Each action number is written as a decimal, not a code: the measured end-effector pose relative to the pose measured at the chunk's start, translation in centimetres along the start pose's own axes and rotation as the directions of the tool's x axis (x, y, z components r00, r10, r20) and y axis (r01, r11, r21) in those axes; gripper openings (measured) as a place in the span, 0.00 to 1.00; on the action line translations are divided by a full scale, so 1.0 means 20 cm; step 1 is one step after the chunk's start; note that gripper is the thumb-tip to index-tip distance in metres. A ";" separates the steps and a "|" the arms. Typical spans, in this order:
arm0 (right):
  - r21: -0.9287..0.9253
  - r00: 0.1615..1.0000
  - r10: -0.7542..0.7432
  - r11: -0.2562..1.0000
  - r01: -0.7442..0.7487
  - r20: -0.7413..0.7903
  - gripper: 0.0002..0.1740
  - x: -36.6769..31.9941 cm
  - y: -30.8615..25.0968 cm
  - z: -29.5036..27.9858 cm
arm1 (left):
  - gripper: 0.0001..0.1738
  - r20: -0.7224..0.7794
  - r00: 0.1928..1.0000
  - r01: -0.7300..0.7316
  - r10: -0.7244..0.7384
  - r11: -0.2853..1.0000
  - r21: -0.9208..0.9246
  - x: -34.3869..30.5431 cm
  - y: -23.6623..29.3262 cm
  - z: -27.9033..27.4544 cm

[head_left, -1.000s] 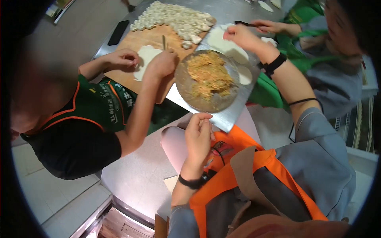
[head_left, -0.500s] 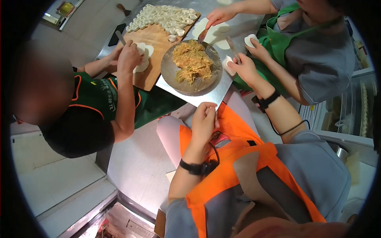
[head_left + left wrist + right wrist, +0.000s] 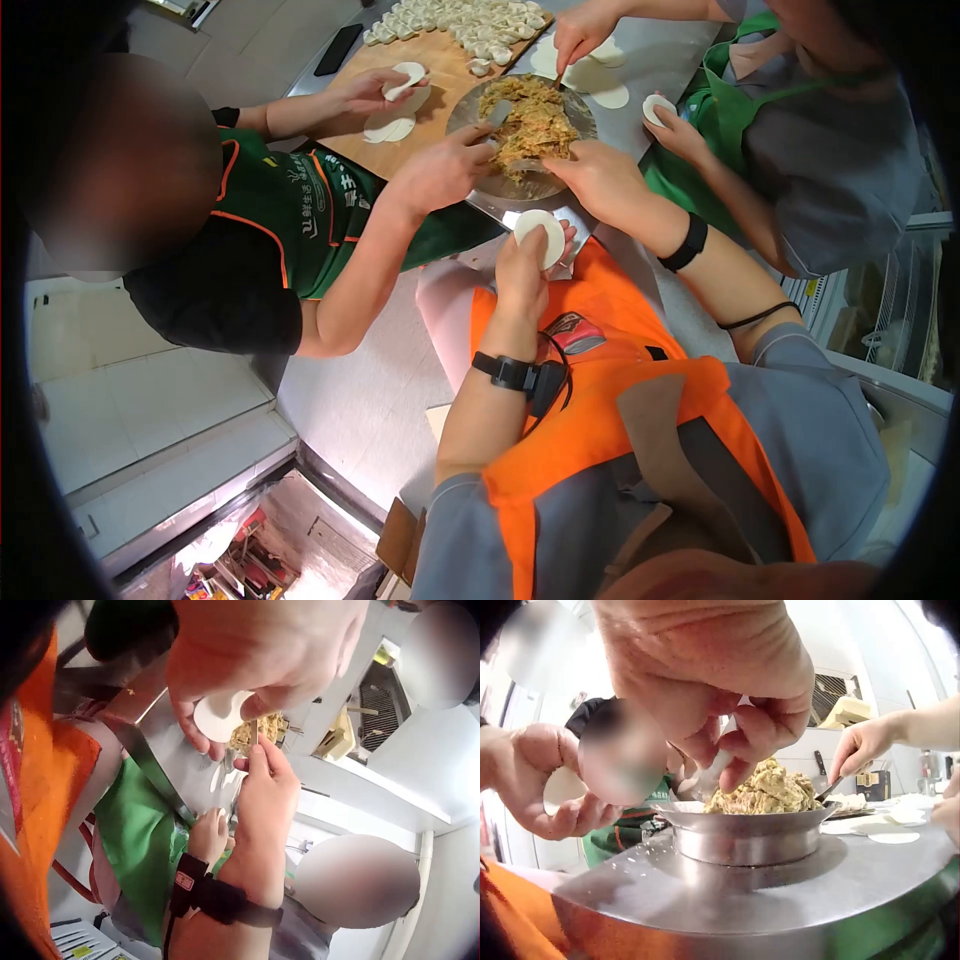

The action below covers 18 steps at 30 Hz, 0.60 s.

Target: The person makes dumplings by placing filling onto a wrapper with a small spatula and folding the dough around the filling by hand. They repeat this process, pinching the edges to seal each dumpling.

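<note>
My left hand (image 3: 522, 275) holds a round white dough wrapper (image 3: 540, 238), its thumb lying across the disc, just in front of the bowl. In the left wrist view the same wrapper (image 3: 217, 718) sits between thumb and fingers. My right hand (image 3: 610, 185) pinches a flat metal spatula (image 3: 528, 165) at the near right side of the wide metal bowl (image 3: 742, 838). The spatula's blade (image 3: 716, 766) points down at the bowl's rim, beside the heaped yellowish filling (image 3: 769, 791). Part of its handle is hidden by my fingers.
At left, another person's hand (image 3: 440, 175) works a spatula in the same bowl. A third person's hand (image 3: 588, 28) reaches in from the right. Folded dumplings (image 3: 450, 25) cover part of the wooden board (image 3: 365, 75). Flat wrappers (image 3: 600, 80) lie right of the bowl.
My right hand has moved left to the bowl with the spatula. The wrapper near it is gone from there, and my left hand, empty before, holds one. The person at left has reached into the bowl.
</note>
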State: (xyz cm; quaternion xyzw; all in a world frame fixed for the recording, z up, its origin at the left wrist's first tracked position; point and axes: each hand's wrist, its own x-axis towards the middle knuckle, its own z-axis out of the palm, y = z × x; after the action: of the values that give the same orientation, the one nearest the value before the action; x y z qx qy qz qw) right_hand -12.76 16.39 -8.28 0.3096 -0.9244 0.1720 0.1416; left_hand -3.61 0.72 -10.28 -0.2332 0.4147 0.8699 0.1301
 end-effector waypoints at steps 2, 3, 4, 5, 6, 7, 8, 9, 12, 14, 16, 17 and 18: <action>-0.030 0.999 -0.008 1.000 0.009 0.050 0.13 0.02 0.00 0.03 | 0.17 -0.046 0.999 0.006 -0.005 1.000 0.008 0.06 -0.02 -0.05; -0.036 0.993 0.007 0.999 -0.003 0.119 0.14 0.03 0.00 0.04 | 0.18 -0.061 0.998 -0.025 0.027 0.999 0.030 0.10 -0.03 -0.07; -0.043 0.982 0.023 0.999 -0.015 0.189 0.14 0.03 0.00 0.04 | 0.19 -0.076 0.995 -0.055 0.058 0.997 0.051 0.14 -0.03 -0.09; -0.001 0.979 0.033 0.999 -0.034 0.203 0.15 0.03 0.00 0.04 | 0.20 -0.089 0.992 -0.084 0.090 0.994 0.073 0.17 -0.02 -0.11; 0.040 0.975 0.045 0.998 -0.054 0.218 0.15 0.02 0.01 0.05 | 0.21 -0.084 0.994 -0.065 0.070 0.996 0.064 0.20 0.01 -0.10; 0.080 0.971 0.055 0.994 -0.076 0.233 0.15 0.00 0.02 0.06 | 0.22 -0.080 0.996 -0.046 0.050 0.997 0.055 0.22 0.05 -0.08; 0.180 0.963 0.068 0.977 -0.118 0.262 0.16 -0.01 0.03 0.05 | 0.24 -0.074 0.997 -0.027 0.030 0.999 0.045 0.23 0.09 -0.06; 0.276 0.953 0.078 0.948 -0.162 0.293 0.16 -0.03 0.02 0.02 | 0.25 -0.065 0.998 -0.018 0.019 1.000 0.022 0.24 0.11 -0.05; 0.432 0.977 0.066 0.889 -0.151 0.205 0.17 -0.13 -0.08 -0.01 | 0.25 -0.165 0.984 0.070 -0.069 0.998 0.005 0.24 0.19 -0.01; 0.380 0.987 0.043 0.920 -0.100 0.156 0.17 -0.21 -0.14 -0.02 | 0.25 -0.142 0.987 0.074 -0.073 0.997 0.007 0.23 0.20 -0.02; 0.326 0.967 0.034 0.938 -0.118 0.253 0.16 -0.21 -0.19 -0.09 | 0.25 -0.103 0.991 0.091 -0.088 0.996 0.022 0.21 0.21 -0.03; 0.331 0.982 0.044 0.938 -0.105 0.185 0.16 -0.20 -0.17 -0.09 | 0.25 -0.115 0.991 0.071 -0.070 0.997 0.012 0.21 0.20 -0.05; 0.334 0.992 0.056 0.938 -0.092 0.116 0.15 -0.18 -0.11 -0.08 | 0.25 -0.125 0.991 0.051 -0.051 0.999 0.003 0.21 0.19 -0.06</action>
State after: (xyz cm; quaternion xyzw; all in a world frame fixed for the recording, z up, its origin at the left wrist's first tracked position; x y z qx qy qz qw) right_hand -8.34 17.20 -7.69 0.3031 -0.8980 0.3174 0.0311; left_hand -8.45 -2.49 -10.63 -0.2974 0.4187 0.8486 0.1267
